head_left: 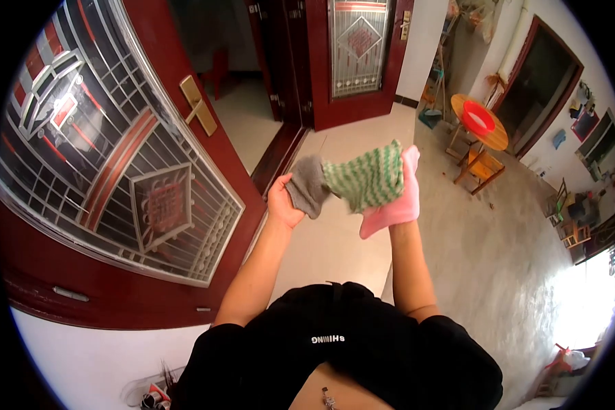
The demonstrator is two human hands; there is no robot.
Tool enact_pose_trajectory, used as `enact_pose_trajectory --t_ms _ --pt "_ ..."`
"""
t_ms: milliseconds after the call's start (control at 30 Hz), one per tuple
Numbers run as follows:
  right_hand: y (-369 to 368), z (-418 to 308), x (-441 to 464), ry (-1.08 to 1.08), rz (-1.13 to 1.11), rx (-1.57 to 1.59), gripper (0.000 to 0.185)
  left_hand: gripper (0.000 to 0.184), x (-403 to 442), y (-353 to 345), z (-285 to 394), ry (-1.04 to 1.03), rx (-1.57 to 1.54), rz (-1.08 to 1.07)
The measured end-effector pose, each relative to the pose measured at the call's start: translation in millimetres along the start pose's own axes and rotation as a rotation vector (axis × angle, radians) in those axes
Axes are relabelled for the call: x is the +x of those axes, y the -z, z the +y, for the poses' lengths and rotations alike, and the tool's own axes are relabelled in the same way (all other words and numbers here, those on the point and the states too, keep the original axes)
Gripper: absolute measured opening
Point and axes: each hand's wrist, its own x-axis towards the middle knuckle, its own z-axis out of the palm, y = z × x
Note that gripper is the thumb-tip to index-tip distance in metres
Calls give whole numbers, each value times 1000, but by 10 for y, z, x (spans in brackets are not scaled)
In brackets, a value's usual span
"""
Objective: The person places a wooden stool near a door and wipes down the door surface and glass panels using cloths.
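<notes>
My left hand (285,205), bare, grips a grey knit cloth (307,186), thumb on the near side. A green-and-white zigzag-striped knit cloth (365,179) stretches from the grey one towards the right; they meet in the middle, and I cannot tell whether they are one piece. My right hand (398,208) is inside a pink glove-like cover that reaches the wrist. It holds the right end of the striped cloth, which hides most of its fingers. Both hands are raised in front of my chest, above the pale floor.
A dark red door with a glass and metal grille (160,205) stands close on the left, its handle (198,106) facing me. Another red door (359,61) is ahead. To the right, a red basin (478,117) rests on a round wooden table (500,137), with a wooden stool (482,169) nearby.
</notes>
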Motion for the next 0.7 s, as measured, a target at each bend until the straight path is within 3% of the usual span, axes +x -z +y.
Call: enact_pose_trajectory --t_ms 200,267,367,467,533,600,667,700 --pt "-258 96 120 229 120 -588 36 46 -77 14 -13 -16 14 -76" --pt "-500 212 166 14 -66 -451 35 63 -197 -109 -65 -45 69 -106" --pt "-682 603 309 -279 -594 -155 42 80 -351 -90 13 -118 -7 -105" --pt "-944 761 330 -347 -603 -9 37 86 -522 109 250 -168 -91 -191" --pt "-1136 885 307 -414 -630 235 35 88 -627 295 455 -281 -93 -193" --pt "-1200 982 378 -533 -692 617 34 79 -826 456 639 -330 -170 -113" --pt "-1135 1239 542 -603 -754 561 35 72 -1046 630 805 -385 -187 -92" --pt "-1252 1381 516 -517 -796 272 35 61 -1132 808 901 -412 -276 -89"
